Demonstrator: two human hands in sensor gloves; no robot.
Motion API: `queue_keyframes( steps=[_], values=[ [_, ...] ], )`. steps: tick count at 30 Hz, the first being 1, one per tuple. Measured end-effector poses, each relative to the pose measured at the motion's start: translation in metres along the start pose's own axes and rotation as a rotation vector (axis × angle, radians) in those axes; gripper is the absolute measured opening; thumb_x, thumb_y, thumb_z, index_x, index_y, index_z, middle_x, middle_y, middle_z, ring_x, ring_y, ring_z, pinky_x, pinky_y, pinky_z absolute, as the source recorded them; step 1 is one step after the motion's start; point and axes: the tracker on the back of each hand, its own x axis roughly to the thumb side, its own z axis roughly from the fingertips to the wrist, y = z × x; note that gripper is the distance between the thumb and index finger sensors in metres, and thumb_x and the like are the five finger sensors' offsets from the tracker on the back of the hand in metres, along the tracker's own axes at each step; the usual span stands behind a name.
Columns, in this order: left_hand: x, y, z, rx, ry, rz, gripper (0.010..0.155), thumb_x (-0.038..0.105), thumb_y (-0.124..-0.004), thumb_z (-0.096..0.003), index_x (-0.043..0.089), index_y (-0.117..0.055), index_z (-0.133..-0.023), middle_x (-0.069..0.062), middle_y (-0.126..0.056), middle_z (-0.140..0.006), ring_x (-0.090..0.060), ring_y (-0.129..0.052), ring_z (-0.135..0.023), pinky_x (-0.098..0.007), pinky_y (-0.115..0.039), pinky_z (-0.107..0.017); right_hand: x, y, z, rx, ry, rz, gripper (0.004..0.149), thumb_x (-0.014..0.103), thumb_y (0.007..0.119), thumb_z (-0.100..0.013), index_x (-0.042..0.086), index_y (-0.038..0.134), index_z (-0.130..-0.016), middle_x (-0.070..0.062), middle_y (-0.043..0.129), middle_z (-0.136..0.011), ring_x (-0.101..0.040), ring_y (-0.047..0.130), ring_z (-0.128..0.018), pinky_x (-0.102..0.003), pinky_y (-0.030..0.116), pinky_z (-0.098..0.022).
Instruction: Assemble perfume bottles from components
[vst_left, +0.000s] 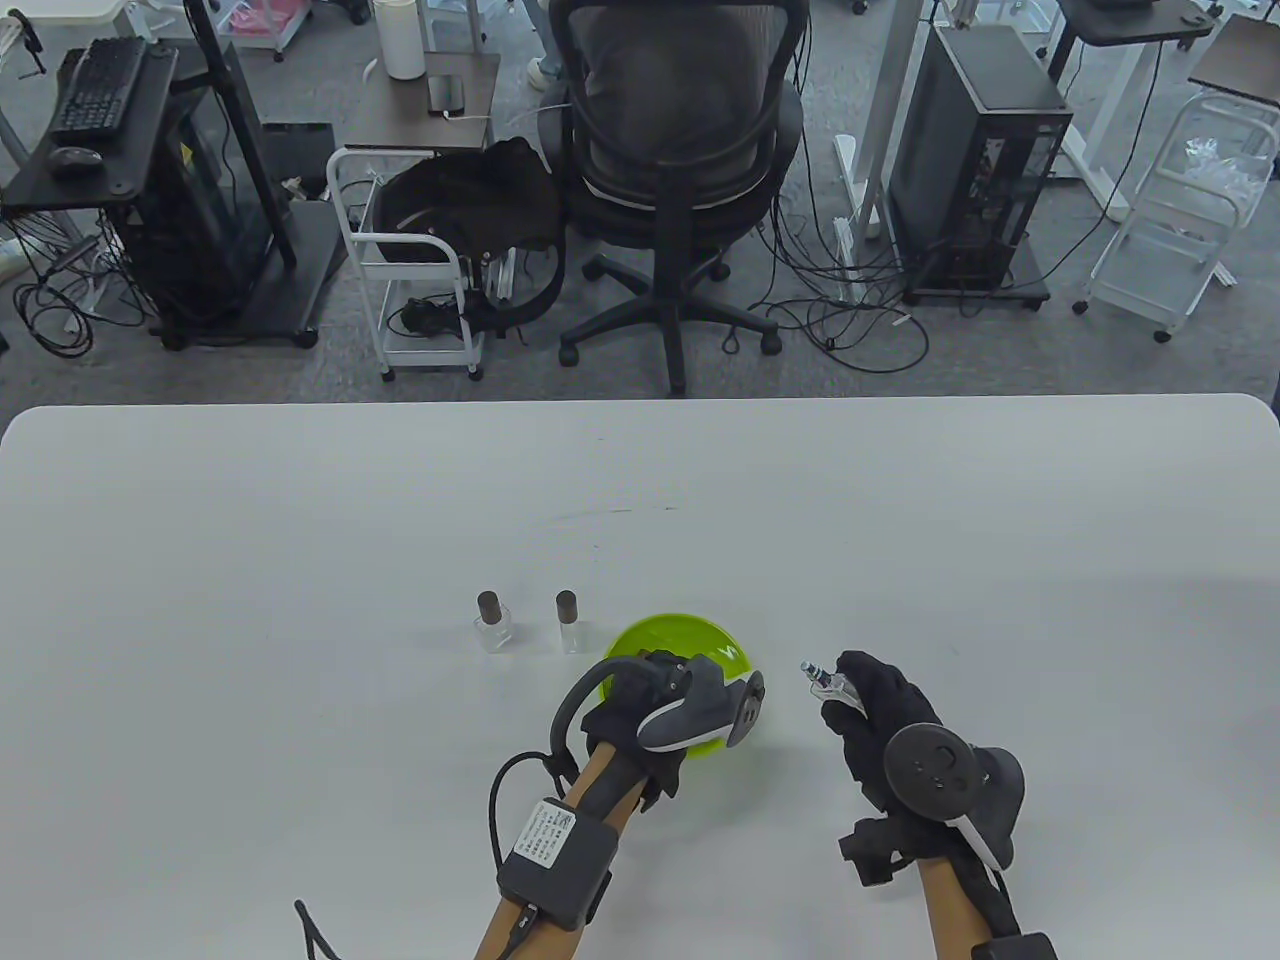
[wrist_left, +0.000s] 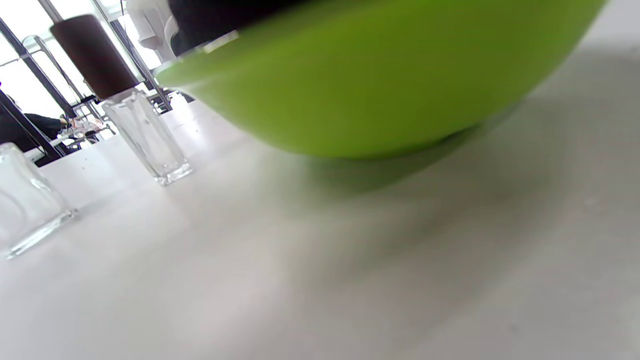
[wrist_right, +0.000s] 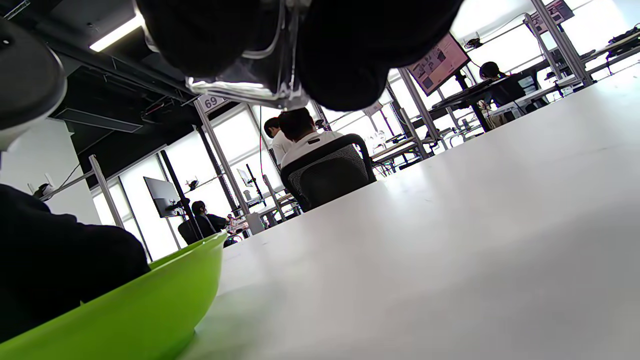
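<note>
Two capped bottles done, third one in hand over the white desk (vst_left: 300, 520)

Table view: left hand (vst_left: 655, 705) is down in the green bowl (vst_left: 690, 632), fingers hidden, so can't tell what its grip is doing; right hand (vst_left: 880, 720) is beside the bowl, off the desk, pinching a small clear bottle (vst_left: 828, 684) with its sprayer tip poking out toward the bowl. Two finished bottles with brown caps, (vst_left: 491, 622) and (vst_left: 568, 621), stand upright side by side just left of the bowl. Left wrist view: mostly the bowl's green wall (wrist_left: 380, 85) up close, with the two glass bottles (wrist_left: 145, 132) and (wrist_left: 25, 200) beyond it, no fingers clearly visible. Right wrist view: black gloved fingers (wrist_right: 345, 55) curled around the clear glass bottle (wrist_right: 250, 85) at the top, bowl rim (wrist_right: 150, 295) lower left.
</note>
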Motion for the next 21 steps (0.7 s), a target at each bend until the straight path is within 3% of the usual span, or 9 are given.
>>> queue_keyframes(
  steps=[11, 21],
  values=[
    [0.005, 0.001, -0.004, -0.007, 0.008, 0.023, 0.067, 0.049, -0.083, -0.0431, 0.022, -0.062, -0.1, -0.012, -0.076, -0.098, -0.009, -0.104, -0.072, -0.024, -0.089, -0.063, 0.0, 0.001, 0.0, 0.004, 0.001, -0.002, 0.055, 0.037, 0.071, -0.053, 0.016, 0.06, -0.102, -0.014, 0.078, -0.094, -0.022, 0.091, -0.069, -0.038, 0.082, -0.055],
    [0.013, -0.004, -0.003, 0.064, 0.024, -0.031, 0.059, 0.05, -0.08, -0.0469, 0.023, -0.065, -0.098, -0.012, -0.084, -0.091, -0.009, -0.106, -0.064, -0.026, -0.092, -0.058, 0.0, 0.002, 0.0, 0.005, 0.001, -0.001, 0.055, 0.037, 0.071, -0.053, 0.016, 0.06, -0.102, -0.014, 0.078, -0.094, -0.022, 0.091, -0.069, -0.038, 0.082, -0.055]
  ],
)
